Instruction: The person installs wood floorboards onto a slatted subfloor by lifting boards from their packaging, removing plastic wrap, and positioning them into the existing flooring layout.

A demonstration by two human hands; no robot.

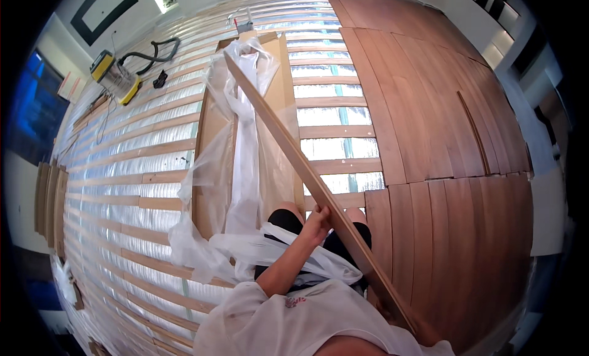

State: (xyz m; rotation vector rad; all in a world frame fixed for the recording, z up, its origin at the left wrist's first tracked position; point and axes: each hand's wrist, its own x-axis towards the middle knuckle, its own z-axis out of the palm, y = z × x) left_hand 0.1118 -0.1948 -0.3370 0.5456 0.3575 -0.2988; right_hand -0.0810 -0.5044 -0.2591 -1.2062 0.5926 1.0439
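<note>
A long wooden floorboard slants across my front, its far end over an opened carton and its near end beside my right hip. My left hand is closed round the board's left edge, around its middle, above my knees. At the near end my right hand grips the board, with most of its fingers hidden by the board and my shirt. Under the board's far part lies the long cardboard carton, with white foam wrap in it. Loose translucent wrap spills over its near end and across my lap.
Wooden battens run over silver foil on the left. Laid brown floorboards cover the right, with a narrow dark strip on them. A yellow vacuum cleaner with a black hose stands far left; boards lean nearer.
</note>
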